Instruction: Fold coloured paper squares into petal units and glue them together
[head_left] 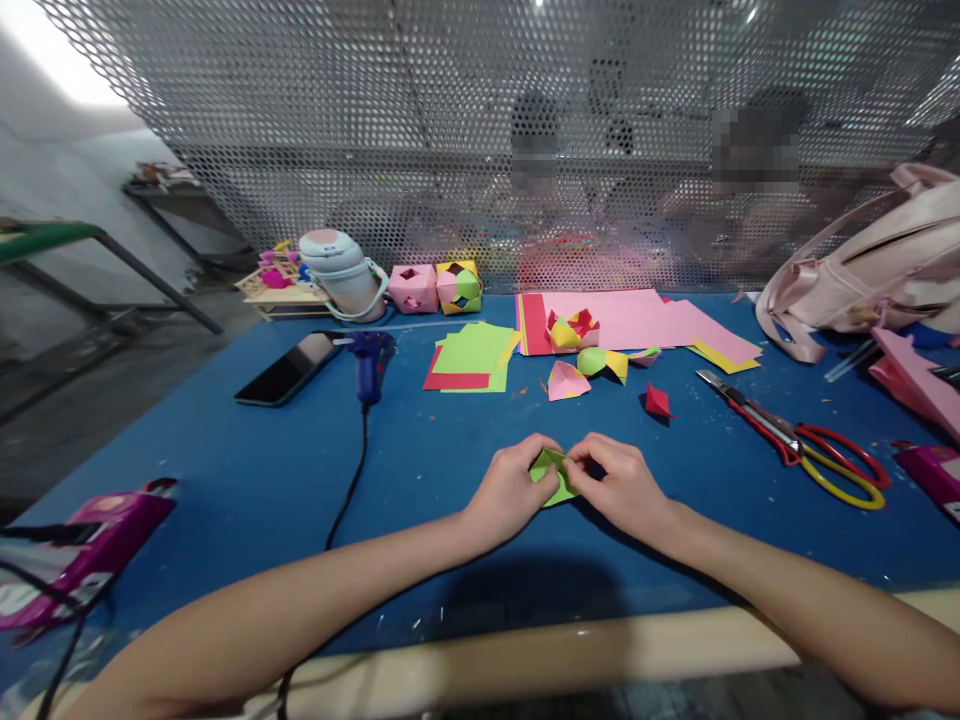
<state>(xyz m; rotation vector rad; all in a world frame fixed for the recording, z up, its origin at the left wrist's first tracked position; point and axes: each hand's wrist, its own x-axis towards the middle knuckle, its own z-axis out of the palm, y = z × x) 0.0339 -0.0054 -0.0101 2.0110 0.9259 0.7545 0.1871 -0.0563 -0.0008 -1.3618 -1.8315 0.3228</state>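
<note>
My left hand [511, 490] and my right hand [619, 484] meet at the middle of the blue table [247, 470]. Both pinch a small folded piece of green paper [555, 478] between fingers and thumbs, holding it low over the table. Beyond them lie folded paper pieces: a pink one [566, 381], a small red one [658, 402], a green and yellow one [602, 362] and a multicoloured one [573, 329]. Loose green and red sheets [472, 355] and pink sheets [637, 320] lie farther back.
Red and yellow scissors [810, 450] and a craft knife lie at the right. A blue glue gun [369, 362] with its cord, a phone [289, 368], a white bottle [341, 275] and two paper cubes [435, 287] sit back left. A pink bag [870, 265] is at far right. People sit behind the mesh screen [480, 120].
</note>
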